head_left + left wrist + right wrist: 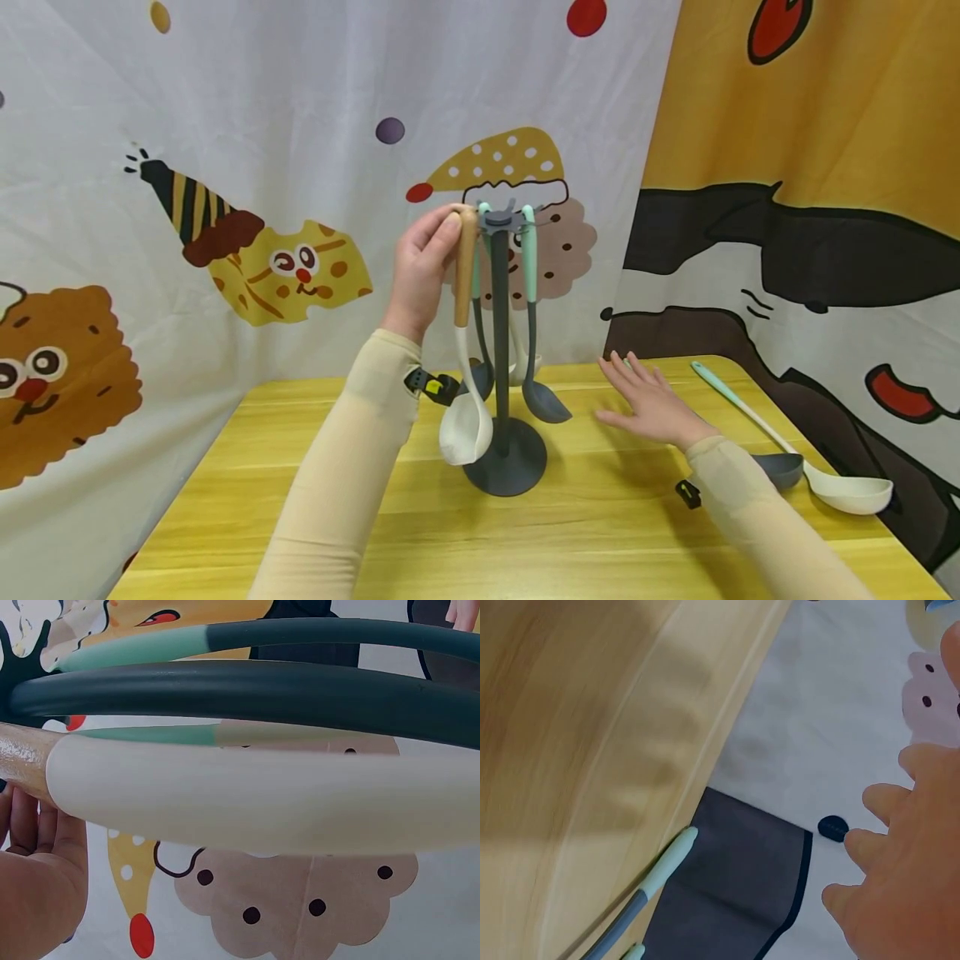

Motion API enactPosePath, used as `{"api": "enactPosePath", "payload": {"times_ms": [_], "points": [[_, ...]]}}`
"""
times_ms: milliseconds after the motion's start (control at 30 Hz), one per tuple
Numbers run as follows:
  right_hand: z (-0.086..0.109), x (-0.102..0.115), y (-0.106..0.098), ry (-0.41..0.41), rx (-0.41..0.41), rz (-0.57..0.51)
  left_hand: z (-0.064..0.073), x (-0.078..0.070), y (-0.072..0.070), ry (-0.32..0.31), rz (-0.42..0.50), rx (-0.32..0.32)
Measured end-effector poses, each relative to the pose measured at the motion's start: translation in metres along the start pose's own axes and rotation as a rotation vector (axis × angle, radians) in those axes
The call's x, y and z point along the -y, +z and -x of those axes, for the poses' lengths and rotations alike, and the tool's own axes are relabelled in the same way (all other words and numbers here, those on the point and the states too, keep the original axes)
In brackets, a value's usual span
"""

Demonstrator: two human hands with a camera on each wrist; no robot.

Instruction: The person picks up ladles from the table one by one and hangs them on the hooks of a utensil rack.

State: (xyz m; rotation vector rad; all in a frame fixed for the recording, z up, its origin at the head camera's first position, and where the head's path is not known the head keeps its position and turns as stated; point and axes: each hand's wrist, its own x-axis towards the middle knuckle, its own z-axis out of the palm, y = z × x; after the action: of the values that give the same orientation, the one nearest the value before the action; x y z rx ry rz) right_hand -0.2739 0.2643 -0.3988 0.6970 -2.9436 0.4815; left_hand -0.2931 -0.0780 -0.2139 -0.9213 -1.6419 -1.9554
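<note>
My left sleeve (352, 458) lies nearest; above it, my left hand (423, 262) pinches the white ladle (463, 312) by its top, its handle upright below my grip, just beside the rack (501, 333). My right hand (651, 408), farther off, spreads empty.

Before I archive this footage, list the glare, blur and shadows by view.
Head: mostly even light, with shadow on the table beside the right forearm; left wrist: glare on the wood-toned handle, the ladle's white shaft soft toward the right edge; right wrist: soft, finger-like shadows across the table.
</note>
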Motion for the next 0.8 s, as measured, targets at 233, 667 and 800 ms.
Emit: {"api": "enactPosePath", "payload": {"times_ms": [233,667,800], "points": [[0.002,-0.010,-0.001,0.043,0.018,0.003,0.001,0.000,0.000,0.006,-0.006,0.001],[0.008,-0.037,-0.001,0.135,0.046,0.030,0.001,-0.002,0.001,-0.003,-0.018,0.001],[0.010,-0.045,-0.002,0.141,0.055,0.018,0.001,-0.002,0.001,0.000,-0.023,0.000]]}}
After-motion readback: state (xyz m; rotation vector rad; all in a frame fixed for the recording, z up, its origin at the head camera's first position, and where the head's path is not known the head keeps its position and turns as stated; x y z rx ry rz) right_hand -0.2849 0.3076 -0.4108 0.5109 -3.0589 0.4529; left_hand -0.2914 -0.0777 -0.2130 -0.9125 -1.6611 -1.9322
